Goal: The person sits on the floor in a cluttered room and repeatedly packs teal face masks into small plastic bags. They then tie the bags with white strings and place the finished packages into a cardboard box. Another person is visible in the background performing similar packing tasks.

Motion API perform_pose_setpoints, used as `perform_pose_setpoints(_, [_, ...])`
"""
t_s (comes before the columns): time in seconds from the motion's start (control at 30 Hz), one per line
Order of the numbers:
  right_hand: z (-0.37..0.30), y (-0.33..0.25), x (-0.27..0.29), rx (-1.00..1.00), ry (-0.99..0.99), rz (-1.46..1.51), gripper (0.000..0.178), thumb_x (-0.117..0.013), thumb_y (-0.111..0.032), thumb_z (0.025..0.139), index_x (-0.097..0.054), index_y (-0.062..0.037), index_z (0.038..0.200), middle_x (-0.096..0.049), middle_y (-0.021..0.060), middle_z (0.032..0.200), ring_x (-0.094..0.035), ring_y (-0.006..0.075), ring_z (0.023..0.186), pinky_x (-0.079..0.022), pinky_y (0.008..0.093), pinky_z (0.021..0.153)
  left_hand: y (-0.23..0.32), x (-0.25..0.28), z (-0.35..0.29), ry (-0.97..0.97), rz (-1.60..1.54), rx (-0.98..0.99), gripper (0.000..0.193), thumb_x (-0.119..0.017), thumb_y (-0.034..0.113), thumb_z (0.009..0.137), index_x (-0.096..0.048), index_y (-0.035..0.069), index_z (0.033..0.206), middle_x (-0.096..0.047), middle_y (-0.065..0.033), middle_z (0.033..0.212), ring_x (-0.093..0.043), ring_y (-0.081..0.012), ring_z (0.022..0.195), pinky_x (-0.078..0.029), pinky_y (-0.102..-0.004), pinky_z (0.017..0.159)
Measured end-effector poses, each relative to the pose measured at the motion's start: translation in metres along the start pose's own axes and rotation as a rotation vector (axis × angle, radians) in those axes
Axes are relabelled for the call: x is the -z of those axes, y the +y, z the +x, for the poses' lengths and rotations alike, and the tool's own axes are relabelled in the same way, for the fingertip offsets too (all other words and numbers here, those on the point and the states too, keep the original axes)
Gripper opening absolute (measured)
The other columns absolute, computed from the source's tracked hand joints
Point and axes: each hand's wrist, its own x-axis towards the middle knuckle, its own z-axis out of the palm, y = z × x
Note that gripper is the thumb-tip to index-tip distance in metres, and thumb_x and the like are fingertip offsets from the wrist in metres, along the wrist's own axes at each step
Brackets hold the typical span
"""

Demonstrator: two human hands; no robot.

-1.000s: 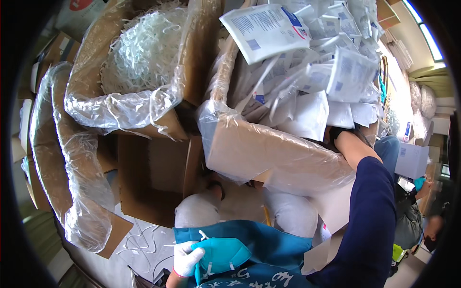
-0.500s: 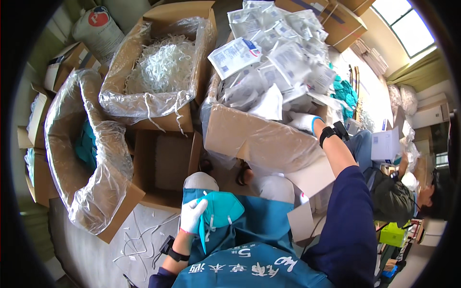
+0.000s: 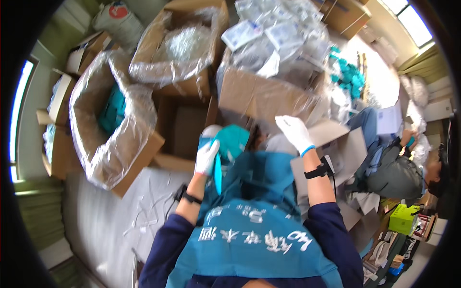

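At the left, a carton lined with crinkled clear plastic half hides soft teal pieces, their lower parts lost in its shadow. Behind it, a second lined carton holds a springy tangle of thin white strips. The left hand, in a thin white glove, has its fingers clamped on a teal mask above the lap; the mask is matte and cup-shaped, with a narrow flap hanging down, its far side out of sight. Flat, glossy white packets heap in the next carton, their print blurred. Near its front wall, the gloved right hand is raised, fingers extended; blur leaves me unable to tell whether they meet. Farther right, the dark rim partly swallows a co-worker.
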Motion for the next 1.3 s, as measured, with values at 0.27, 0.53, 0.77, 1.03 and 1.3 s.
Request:
perform_pose_setpoints(0.27, [-0.101, -0.073, -0.062, -0.115, 0.132, 1.134, 0.037, -0.073, -0.007, 0.091, -0.063, 0.0033, 0.125, -0.068, 0.0091, 0.117, -0.063, 0.0168, 0.109, -0.048, 0.0287, 0.099, 0.025, -0.019, -0.048, -0.316, 0.139, -0.112, 0.032, -0.062, 0.036, 0.102, -0.068, 0.004, 0.106, -0.059, 0.0030, 0.077, -0.053, -0.0035, 0.065, -0.043, -0.0192, 0.057])
perform_pose_setpoints(0.53, [-0.121, -0.062, -0.016, -0.162, 0.616, 1.265, 0.012, -0.069, -0.004, 0.093, -0.070, 0.0009, 0.104, -0.069, 0.0016, 0.091, -0.063, 0.0087, 0.083, -0.051, 0.0232, 0.079, 0.050, -0.034, -0.065, -0.498, -0.111, -0.105, 0.046, -0.061, 0.043, 0.100, -0.065, 0.001, 0.117, -0.060, 0.0000, 0.087, -0.057, -0.0067, 0.075, -0.049, -0.0210, 0.069])
perform_pose_setpoints(0.77, [-0.124, -0.066, -0.030, -0.119, 0.570, 1.442, 0.015, -0.070, -0.005, 0.092, -0.071, 0.0014, 0.106, -0.071, 0.0040, 0.097, -0.064, 0.0093, 0.086, -0.050, 0.0223, 0.080, 0.063, -0.082, -0.069, -0.422, -0.244, -0.284, 0.037, -0.067, 0.026, 0.098, -0.068, -0.002, 0.121, -0.066, -0.0098, 0.124, -0.064, -0.0154, 0.106, -0.050, -0.0292, 0.094])
perform_pose_setpoints(1.03, [-0.130, -0.067, -0.053, 0.037, 0.108, 2.084, 0.059, -0.055, -0.048, 0.101, -0.055, -0.0011, 0.135, -0.068, 0.0090, 0.117, -0.066, 0.0190, 0.101, -0.053, 0.0328, 0.087, 0.066, -0.135, -0.059, -0.030, -0.094, -0.340, 0.026, -0.067, 0.027, 0.099, -0.074, 0.002, 0.099, -0.071, 0.0008, 0.086, -0.062, -0.0068, 0.075, -0.050, -0.0230, 0.069])
perform_pose_setpoints(1.3, [-0.129, -0.099, -0.048, -0.068, 0.220, 1.573, 0.038, -0.066, -0.013, 0.096, -0.059, -0.0023, 0.132, -0.069, 0.0068, 0.112, -0.067, 0.0150, 0.091, -0.055, 0.0275, 0.077, 0.058, -0.149, -0.043, 0.083, 0.273, -0.631, 0.037, -0.061, 0.019, 0.102, -0.054, 0.001, 0.134, -0.065, -0.0056, 0.119, -0.061, -0.0098, 0.096, -0.050, -0.0234, 0.081])
